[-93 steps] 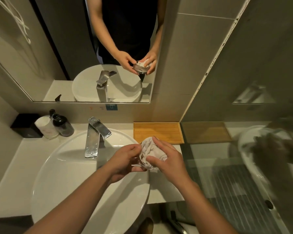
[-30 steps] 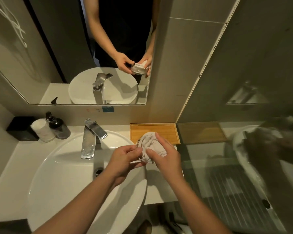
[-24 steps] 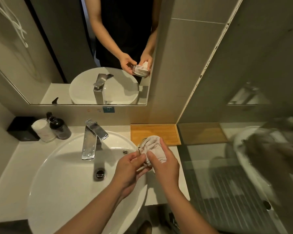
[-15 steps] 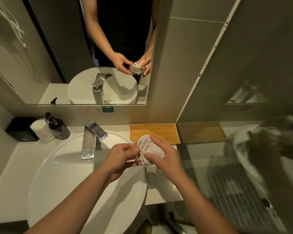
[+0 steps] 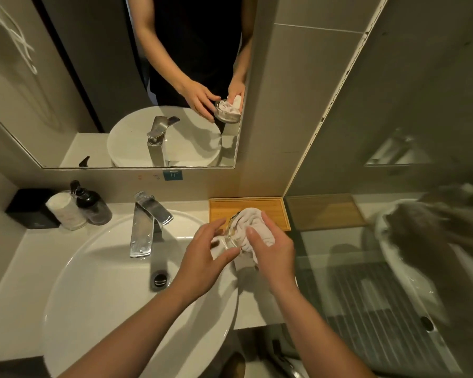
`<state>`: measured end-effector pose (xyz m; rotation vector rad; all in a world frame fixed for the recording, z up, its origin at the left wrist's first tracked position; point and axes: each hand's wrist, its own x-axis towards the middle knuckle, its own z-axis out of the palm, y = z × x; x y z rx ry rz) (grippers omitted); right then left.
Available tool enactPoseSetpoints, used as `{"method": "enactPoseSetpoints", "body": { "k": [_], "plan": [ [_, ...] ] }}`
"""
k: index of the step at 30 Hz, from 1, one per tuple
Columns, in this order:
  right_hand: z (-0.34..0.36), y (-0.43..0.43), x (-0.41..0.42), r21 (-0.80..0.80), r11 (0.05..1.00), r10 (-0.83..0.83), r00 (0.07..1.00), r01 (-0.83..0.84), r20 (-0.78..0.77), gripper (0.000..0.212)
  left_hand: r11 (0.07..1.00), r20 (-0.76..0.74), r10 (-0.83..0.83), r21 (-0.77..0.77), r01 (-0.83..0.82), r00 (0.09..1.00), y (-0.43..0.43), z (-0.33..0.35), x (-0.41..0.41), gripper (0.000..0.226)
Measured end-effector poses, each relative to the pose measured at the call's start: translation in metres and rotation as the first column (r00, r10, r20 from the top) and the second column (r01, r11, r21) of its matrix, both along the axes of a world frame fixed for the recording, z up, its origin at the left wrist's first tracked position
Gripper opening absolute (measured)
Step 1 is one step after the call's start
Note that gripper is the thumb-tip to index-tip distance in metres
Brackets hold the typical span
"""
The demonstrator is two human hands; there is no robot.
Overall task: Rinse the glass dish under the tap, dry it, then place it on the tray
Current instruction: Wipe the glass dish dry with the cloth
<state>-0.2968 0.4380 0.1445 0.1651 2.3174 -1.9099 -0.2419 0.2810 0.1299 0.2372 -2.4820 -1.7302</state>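
We hold the dish at the frame's centre, over the right rim of the sink. Our left hand cups its side, fingers loosely curled around the glass. Our right hand is closed on the cloth, which is stuffed into the dish's mouth. The dish lies tipped, its opening facing right, toward the cloth. No water runs from the tap.

The tray sits just above the dish in the frame, bare where it shows. We judge drying is in hand; placing means a short move up-frame, the right hand nearer.
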Motion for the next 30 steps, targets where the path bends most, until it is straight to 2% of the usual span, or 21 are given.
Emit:
{"method": "enactPoseSetpoints", "body": {
  "k": [1,3,4,6,11,18,20,25,28,30],
  "plan": [
    [0.003,0.002,-0.006,0.017,1.0,0.002,1.0,-0.002,-0.001,0.055,0.982,-0.11,-0.057,-0.186,0.036,0.992,-0.005,0.0,-0.003,0.055],
    [0.008,0.006,-0.017,0.065,0.998,0.017,1.0,-0.019,0.02,0.052,0.869,-0.277,-0.228,-0.49,0.066,0.933,-0.011,0.004,-0.011,0.039],
    [0.01,0.007,-0.021,0.09,0.995,0.033,0.999,-0.036,0.039,0.051,0.807,-0.309,-0.316,-0.585,0.083,0.897,-0.013,0.007,-0.015,0.033],
    [0.012,0.01,-0.027,0.147,0.986,0.075,0.995,-0.083,0.059,0.047,0.725,-0.298,-0.45,-0.673,0.149,0.842,-0.013,0.013,-0.024,0.026],
    [0.013,0.015,-0.034,0.213,0.97,0.11,0.992,-0.121,0.064,0.041,0.64,-0.251,-0.528,-0.746,0.186,0.811,-0.012,0.021,-0.032,0.015],
    [0.009,0.019,-0.033,0.07,0.994,0.072,0.981,-0.085,0.181,0.026,0.615,-0.191,-0.529,-0.758,0.218,0.827,-0.003,0.035,-0.029,0.012],
    [0.011,0.023,-0.035,0.05,0.996,0.063,0.977,-0.075,0.203,0.019,0.647,-0.174,-0.5,-0.726,0.232,0.848,-0.003,0.035,-0.025,0.003],
    [0.028,0.032,-0.044,0.01,0.999,0.037,0.979,-0.039,0.201,0.024,0.756,-0.189,-0.421,-0.613,0.228,0.887,0.003,0.038,-0.02,0.007],
    [0.031,0.033,-0.04,-0.065,0.996,-0.043,0.982,0.056,0.186,0.023,0.788,-0.212,-0.401,-0.577,0.217,0.891,0.006,0.044,-0.023,0.006],
    [0.032,0.033,-0.036,-0.188,0.969,-0.115,0.965,0.162,0.237,0.022,0.788,-0.223,-0.409,-0.575,0.22,0.885,0.006,0.047,-0.023,0.007]
  ]
}}
